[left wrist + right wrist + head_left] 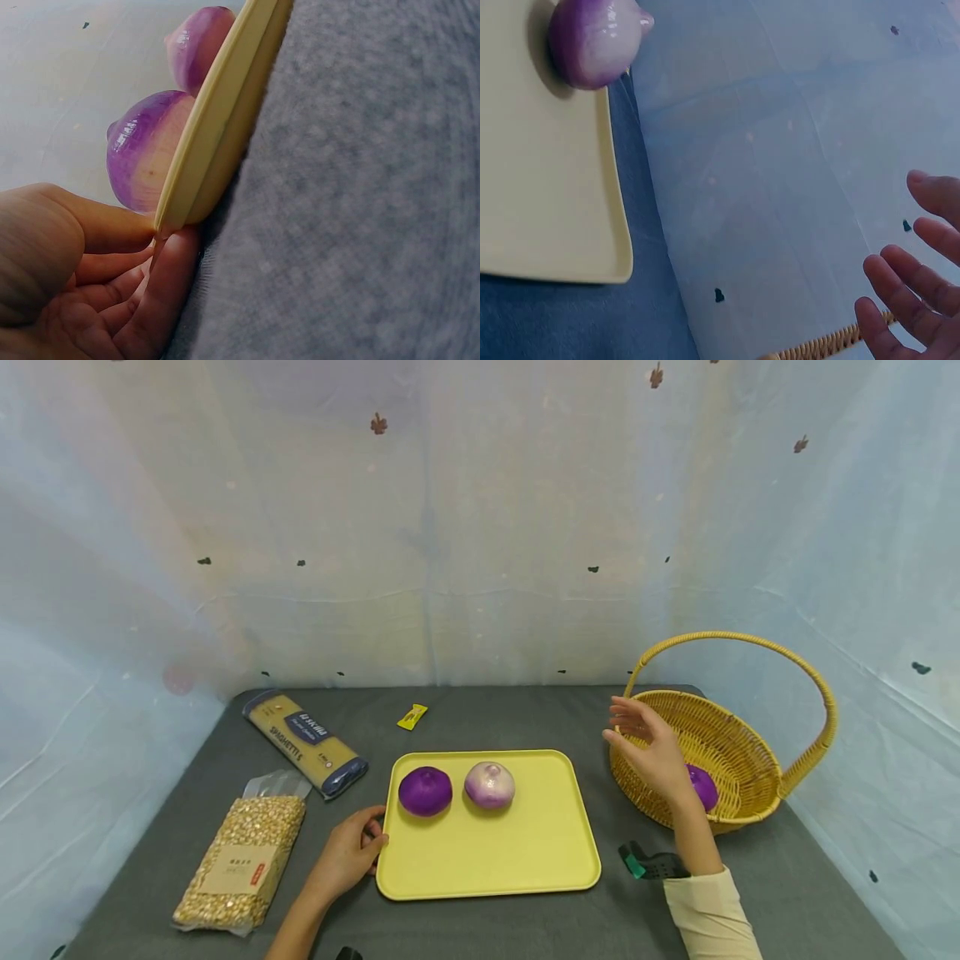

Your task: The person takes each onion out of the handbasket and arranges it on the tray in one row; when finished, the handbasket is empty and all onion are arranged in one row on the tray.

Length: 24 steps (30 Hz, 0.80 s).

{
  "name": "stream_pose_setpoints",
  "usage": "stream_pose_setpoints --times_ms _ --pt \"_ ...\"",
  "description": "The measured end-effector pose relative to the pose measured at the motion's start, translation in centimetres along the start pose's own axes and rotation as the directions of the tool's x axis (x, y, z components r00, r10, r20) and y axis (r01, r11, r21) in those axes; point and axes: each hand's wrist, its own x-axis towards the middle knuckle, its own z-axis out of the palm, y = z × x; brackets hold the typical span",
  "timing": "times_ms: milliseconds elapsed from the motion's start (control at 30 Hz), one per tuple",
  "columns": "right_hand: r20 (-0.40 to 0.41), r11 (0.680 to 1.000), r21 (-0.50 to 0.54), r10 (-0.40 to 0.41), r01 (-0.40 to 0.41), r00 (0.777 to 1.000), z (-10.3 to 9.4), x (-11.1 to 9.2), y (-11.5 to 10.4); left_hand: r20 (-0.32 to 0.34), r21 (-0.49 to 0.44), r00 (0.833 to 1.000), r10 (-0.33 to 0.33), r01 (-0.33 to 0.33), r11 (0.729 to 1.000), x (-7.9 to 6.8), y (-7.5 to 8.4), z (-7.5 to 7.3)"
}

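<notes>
My left hand (348,852) pinches the left rim of a yellow tray (495,860), thumb on top and fingers at the underside, as the left wrist view shows. On the tray sit a dark purple onion (425,792) and a paler, white-and-purple onion (490,785). My right hand (651,756), fingers spread and holding nothing, is raised at the left side of a wicker basket (727,735), overlapping its rim in the head view. Inside the basket lies another purple onion (702,787), partly hidden by the right wrist.
A spaghetti pack (303,739) and a clear bag of corn kernels (243,852) lie left of the tray. Behind the tray is a small yellow packet (412,717). The basket's tall handle (817,693) arches up at the right. A pale curtain hangs behind the grey table.
</notes>
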Motion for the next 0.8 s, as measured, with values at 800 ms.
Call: stream_pose_setpoints --times_ms 800 --pt "-0.167 0.993 0.092 0.095 -0.081 0.981 -3.7 -1.7 3.8 0.006 -0.011 1.0 -0.002 0.002 1.0 -0.1 0.1 0.0"
